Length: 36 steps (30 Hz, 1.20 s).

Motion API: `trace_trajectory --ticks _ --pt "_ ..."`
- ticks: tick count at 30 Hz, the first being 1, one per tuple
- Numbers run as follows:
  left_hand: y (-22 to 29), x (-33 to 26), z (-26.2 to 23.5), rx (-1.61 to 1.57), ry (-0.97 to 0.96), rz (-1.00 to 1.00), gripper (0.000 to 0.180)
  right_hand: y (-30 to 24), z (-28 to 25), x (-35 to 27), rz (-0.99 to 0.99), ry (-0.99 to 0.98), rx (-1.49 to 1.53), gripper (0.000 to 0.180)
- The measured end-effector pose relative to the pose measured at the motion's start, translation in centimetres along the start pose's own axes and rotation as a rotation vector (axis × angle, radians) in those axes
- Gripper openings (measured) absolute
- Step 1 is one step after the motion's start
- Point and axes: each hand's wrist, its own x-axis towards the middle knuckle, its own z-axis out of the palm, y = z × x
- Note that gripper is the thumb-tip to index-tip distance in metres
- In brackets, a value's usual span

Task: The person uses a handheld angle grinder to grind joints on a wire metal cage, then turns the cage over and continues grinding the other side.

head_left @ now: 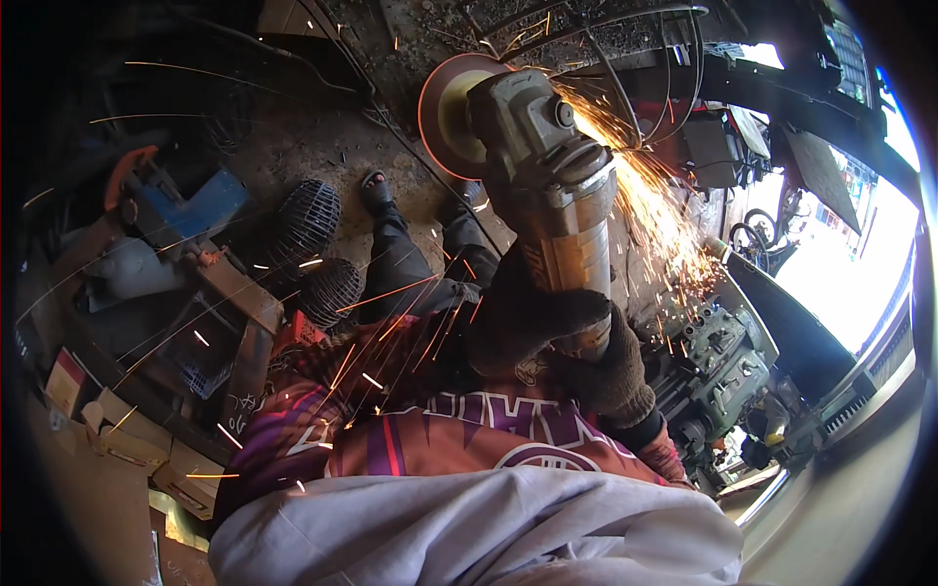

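While sparks (664, 225) spray rightward off the work, both hands clamp a worn grey-metal angle grinder with a tan, scuffed cylindrical body (552, 195), held high in the middle of the view, head pointing away from the person. The left hand in a dark knit glove (523, 317) wraps its fingers fully round the lower body; the right hand in a matching fuzzy glove (611, 366) closes round the tail end just below it. The flat round abrasive disc, rust-orange at the rim (451, 112), sits on the left side of the gear head — cast, blocky, paint mostly gone. Disc edge meets a thin bent steel-rod frame (625, 68) above — the exact contact point is lost in glare. Below: dusty concrete floor (322, 146), two dark domed wire-mesh cages (318, 249) side by side, cardboard boxes (127, 430) at lower left, a grimy grey machine block (728, 356) on the right.
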Motion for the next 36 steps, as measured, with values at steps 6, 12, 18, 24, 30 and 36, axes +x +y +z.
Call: trace_trajectory --ticks 6,12,18,24,30,36 --pt "0.0 0.4 -0.4 0.006 -0.04 -0.022 0.063 -0.7 0.0 0.1 0.1 -0.041 0.132 0.058" --pt "-0.3 0.5 -0.6 0.02 -0.02 -0.013 0.061 0.5 -0.3 0.3 -0.002 -0.105 0.04 0.066" --pt "0.1 0.3 -0.7 0.101 -0.004 -0.086 0.061 0.7 -0.1 0.2 0.042 -0.116 0.134 0.068" --pt "0.5 0.6 -0.5 0.024 -0.037 -0.07 0.061 1.4 -0.1 0.3 0.066 -0.117 0.222 0.073" --pt "0.2 0.5 -1.2 0.03 -0.086 -0.124 0.059 -0.2 -0.6 0.5 -0.008 -0.12 0.036 0.068" --pt "1.1 -1.1 -1.1 0.007 -0.062 -0.126 0.055 0.6 -0.4 0.3 -0.065 -0.127 0.049 0.066"
